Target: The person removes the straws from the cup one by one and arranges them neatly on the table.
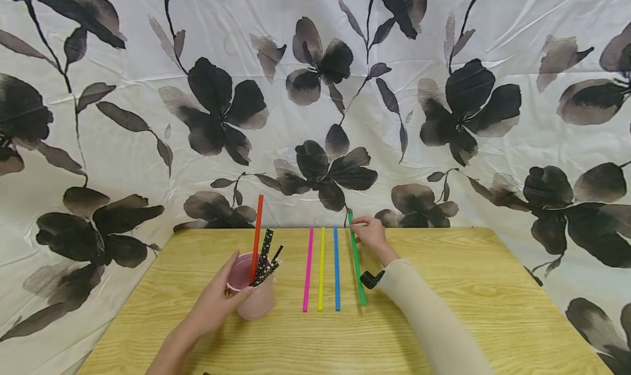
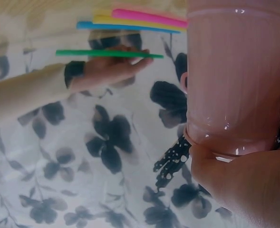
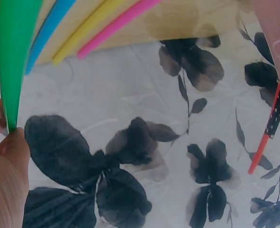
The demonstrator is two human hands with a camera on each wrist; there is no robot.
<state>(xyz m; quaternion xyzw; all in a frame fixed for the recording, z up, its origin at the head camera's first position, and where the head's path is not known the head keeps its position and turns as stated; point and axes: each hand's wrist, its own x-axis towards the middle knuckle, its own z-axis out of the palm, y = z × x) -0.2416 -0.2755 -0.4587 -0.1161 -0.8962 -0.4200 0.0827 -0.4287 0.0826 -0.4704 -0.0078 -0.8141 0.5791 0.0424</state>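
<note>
Head view: green straw (image 1: 356, 265) could slip or swing into the blue straw (image 1: 337, 271), I'd guess, since the R hand (image 1: 371, 234) has it only nr its far end; cup (image 1: 257, 304) might tip if the L hand (image 1: 219, 293) slackens, b/c the red straw (image 1: 258, 227) stands tall in it & may make it top-heavy. R hand's nearly closed, pinching green straw; L hand's half-spread, curved round the cup's side w/ thumb at the rim. Cup's on or just over the table (image 1: 468, 287), can't tell which, w/ spotted straws (image 1: 266, 249) in it too; pink straw (image 1: 308, 271), yellow straw (image 1: 322, 271) & blue straw lie apart in a row btwn cup & green straw. L wrist view: thumb's on the cup by its rim, other fingers mostly hidden; a weak thumb could let the cup slide, prob. R wrist view: thumb & finger meet on green straw's end w/ hardly any gap, rest of hand cut off; too hard a squeeze there might flatten or bend it.
</note>
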